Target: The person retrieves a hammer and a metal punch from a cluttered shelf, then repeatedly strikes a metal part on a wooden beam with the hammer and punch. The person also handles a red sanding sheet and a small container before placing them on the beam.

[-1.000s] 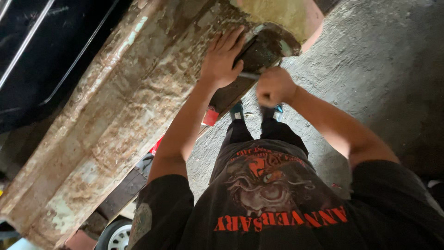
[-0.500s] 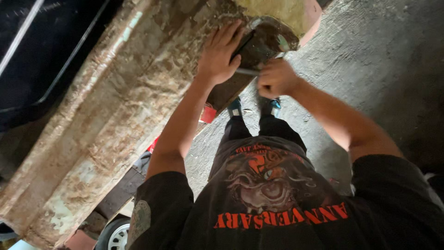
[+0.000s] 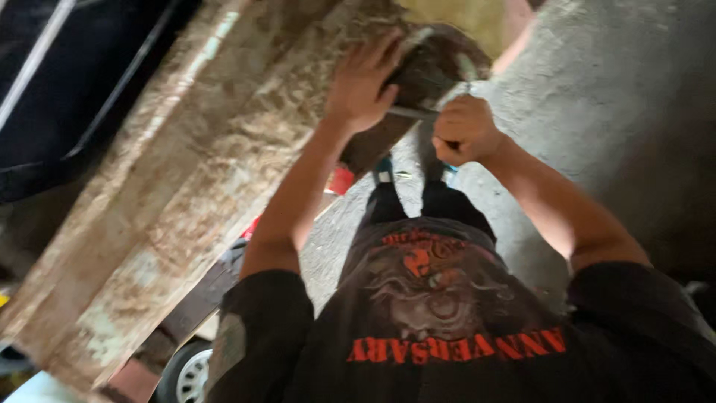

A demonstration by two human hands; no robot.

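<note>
My left hand [image 3: 362, 88] lies flat with spread fingers on a long, rusty, mud-caked metal panel [image 3: 186, 194], next to a dark rounded part [image 3: 436, 63] at its upper end. My right hand [image 3: 464, 130] is a closed fist around a thin metal tool [image 3: 412, 113], whose tip points left toward the dark part, just below my left hand's fingers. Below the hands I see my black printed shirt [image 3: 440, 313] and dark trousers. The frame is blurred.
Grey concrete floor [image 3: 611, 82] fills the right side. A dark vehicle body [image 3: 67, 82] is at the top left and a wheel [image 3: 186, 369] at the bottom left. A small red object [image 3: 341, 179] lies on the floor under the panel, near my feet.
My right fist with the tool has shifted slightly to the right and up. My left hand stays pressed on the panel. The view has become more blurred.
</note>
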